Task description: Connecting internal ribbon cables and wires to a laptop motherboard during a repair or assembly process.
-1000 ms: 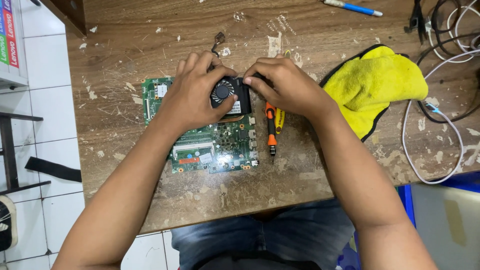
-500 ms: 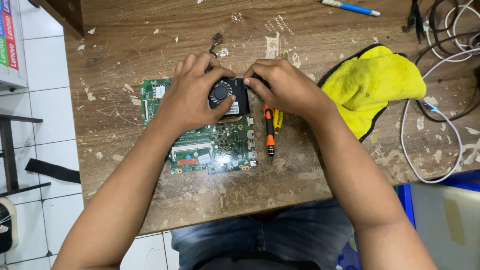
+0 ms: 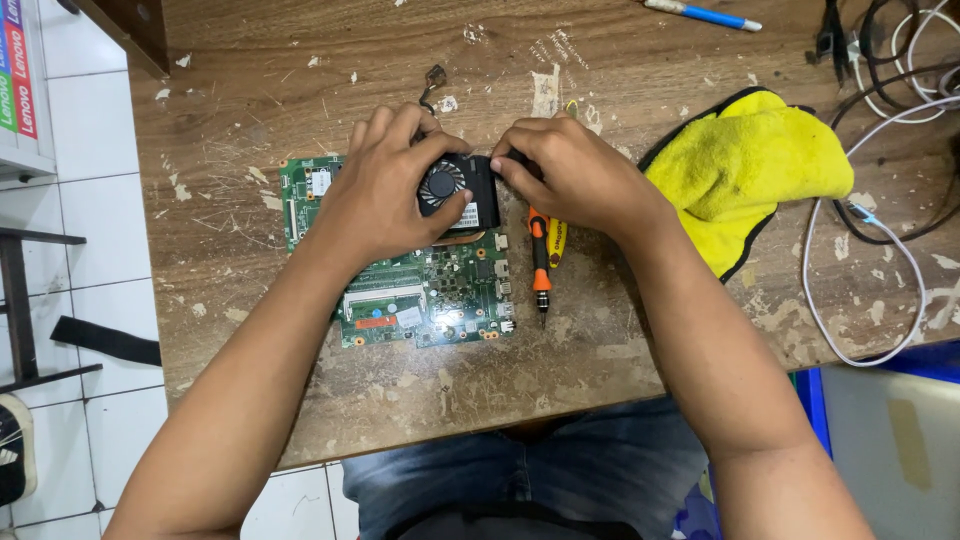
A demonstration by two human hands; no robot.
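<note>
Nearest the person, past the jeans-clad lap at the worktop [image 3: 300,100] edge, a green laptop motherboard [image 3: 420,300] lies flat on the scarred wood. Just right of the motherboard, an orange-and-black screwdriver [image 3: 541,265] lies with its tip toward the person, its handle end hidden under the right hand. On the motherboard's far right corner sits a black cooling fan [image 3: 458,190]. The left hand [image 3: 385,195] covers the motherboard's far middle, its fingers curled around the fan's left and far edges, thumb pressed below the fan's round opening. The right hand [image 3: 575,175] touches the fan's right edge with fingers bunched together. Right of the motherboard lies a yellow cloth [image 3: 750,160], then white and black cables [image 3: 880,200]. Farthest, a blue pen [image 3: 705,15] lies.
</note>
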